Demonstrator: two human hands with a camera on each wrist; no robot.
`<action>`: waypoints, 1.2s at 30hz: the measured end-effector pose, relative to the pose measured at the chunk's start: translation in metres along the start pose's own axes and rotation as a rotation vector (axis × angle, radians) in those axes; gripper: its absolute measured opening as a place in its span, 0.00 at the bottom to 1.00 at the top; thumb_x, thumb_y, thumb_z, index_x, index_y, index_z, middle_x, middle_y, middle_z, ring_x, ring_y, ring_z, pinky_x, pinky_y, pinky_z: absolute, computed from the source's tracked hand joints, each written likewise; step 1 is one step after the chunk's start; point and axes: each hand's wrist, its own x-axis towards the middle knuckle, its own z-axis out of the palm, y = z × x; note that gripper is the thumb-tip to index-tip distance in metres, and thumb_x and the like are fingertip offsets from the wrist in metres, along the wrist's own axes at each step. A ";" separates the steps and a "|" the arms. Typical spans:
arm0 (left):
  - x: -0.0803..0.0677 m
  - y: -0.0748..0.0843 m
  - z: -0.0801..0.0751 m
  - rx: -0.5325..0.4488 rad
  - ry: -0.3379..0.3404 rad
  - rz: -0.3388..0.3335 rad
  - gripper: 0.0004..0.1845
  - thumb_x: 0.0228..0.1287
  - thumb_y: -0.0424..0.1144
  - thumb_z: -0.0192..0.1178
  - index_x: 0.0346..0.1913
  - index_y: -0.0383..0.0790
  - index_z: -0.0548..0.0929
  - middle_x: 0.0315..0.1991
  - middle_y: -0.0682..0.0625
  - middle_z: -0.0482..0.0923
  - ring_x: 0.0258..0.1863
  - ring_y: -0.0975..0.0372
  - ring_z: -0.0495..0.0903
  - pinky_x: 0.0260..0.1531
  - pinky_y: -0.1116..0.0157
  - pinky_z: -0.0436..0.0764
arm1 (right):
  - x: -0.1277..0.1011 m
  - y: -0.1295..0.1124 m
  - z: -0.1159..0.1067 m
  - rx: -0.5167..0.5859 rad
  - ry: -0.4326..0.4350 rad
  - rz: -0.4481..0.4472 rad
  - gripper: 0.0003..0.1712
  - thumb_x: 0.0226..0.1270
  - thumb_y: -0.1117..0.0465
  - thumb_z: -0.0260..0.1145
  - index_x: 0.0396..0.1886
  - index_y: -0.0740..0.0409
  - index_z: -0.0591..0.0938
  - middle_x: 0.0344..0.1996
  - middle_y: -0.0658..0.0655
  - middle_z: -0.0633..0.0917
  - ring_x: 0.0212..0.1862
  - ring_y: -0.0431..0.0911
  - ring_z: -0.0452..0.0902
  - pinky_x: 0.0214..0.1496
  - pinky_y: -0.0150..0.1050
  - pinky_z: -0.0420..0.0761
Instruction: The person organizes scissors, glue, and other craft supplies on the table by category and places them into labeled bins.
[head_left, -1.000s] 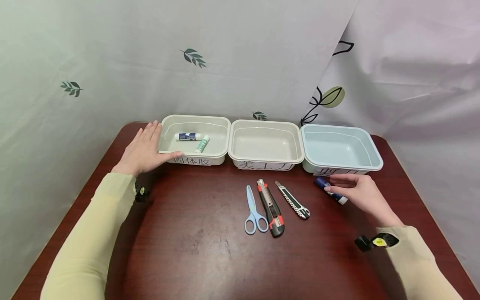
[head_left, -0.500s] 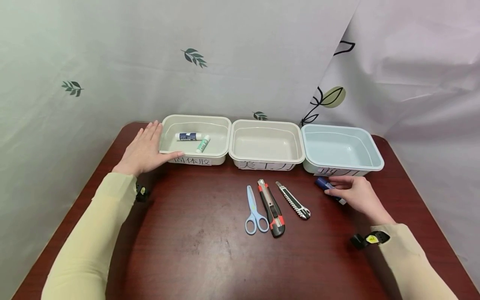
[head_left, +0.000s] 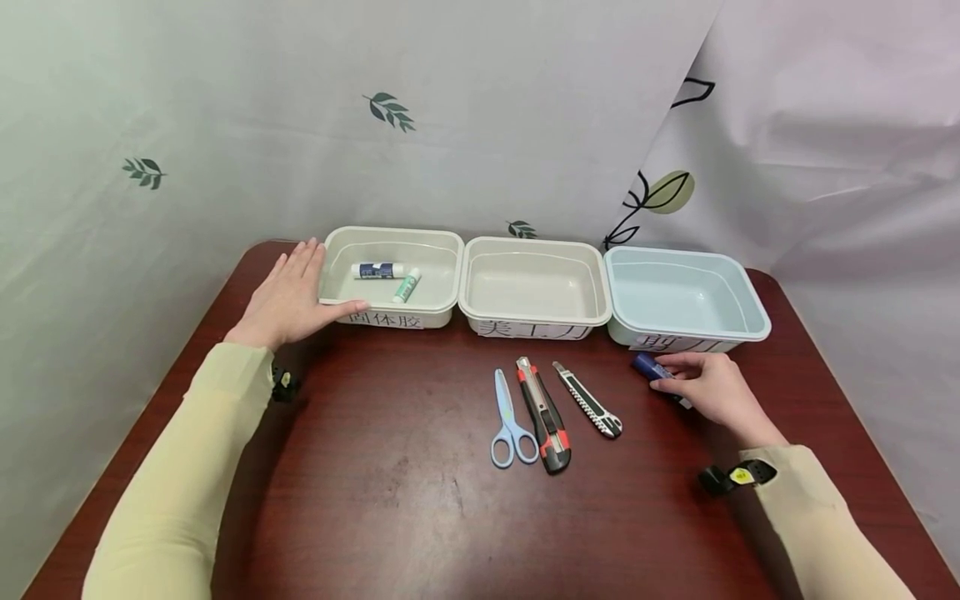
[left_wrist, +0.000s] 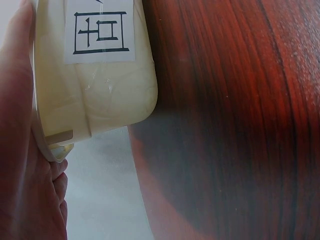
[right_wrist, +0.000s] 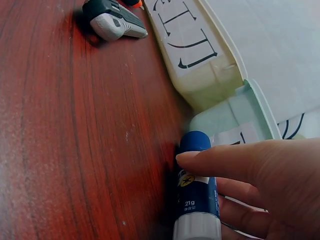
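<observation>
My right hand (head_left: 716, 387) pinches a blue glue stick (head_left: 651, 367) between thumb and fingers, in front of the light-blue bin (head_left: 750, 321). In the right wrist view the glue stick (right_wrist: 197, 200) shows a blue cap end and a white base, with the thumb across its label. My left hand (head_left: 288, 300) rests on the left cream bin (head_left: 442, 312), its thumb along the front rim and its straight fingers along the left side. Inside that bin lie a navy glue stick (head_left: 377, 271) and a green glue stick (head_left: 407, 286).
Light-blue scissors (head_left: 506, 421), a red-and-black utility knife (head_left: 545, 421) and a white-and-black utility knife (head_left: 588, 402) lie mid-table. A second cream bin (head_left: 534, 321) stands between the other two bins. All three bins carry handwritten labels. A pale curtain (head_left: 480, 117) hangs behind the table (head_left: 390, 500).
My right hand has shifted slightly left and its thumb and fingers have come together on the glue stick. My left hand stays on the bin.
</observation>
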 end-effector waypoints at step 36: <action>0.001 0.000 0.000 -0.008 0.001 0.004 0.66 0.61 0.78 0.52 0.79 0.25 0.41 0.80 0.30 0.38 0.79 0.43 0.38 0.76 0.53 0.30 | -0.003 -0.018 0.001 -0.024 0.000 -0.096 0.22 0.59 0.60 0.80 0.52 0.65 0.88 0.35 0.59 0.89 0.31 0.40 0.83 0.25 0.32 0.81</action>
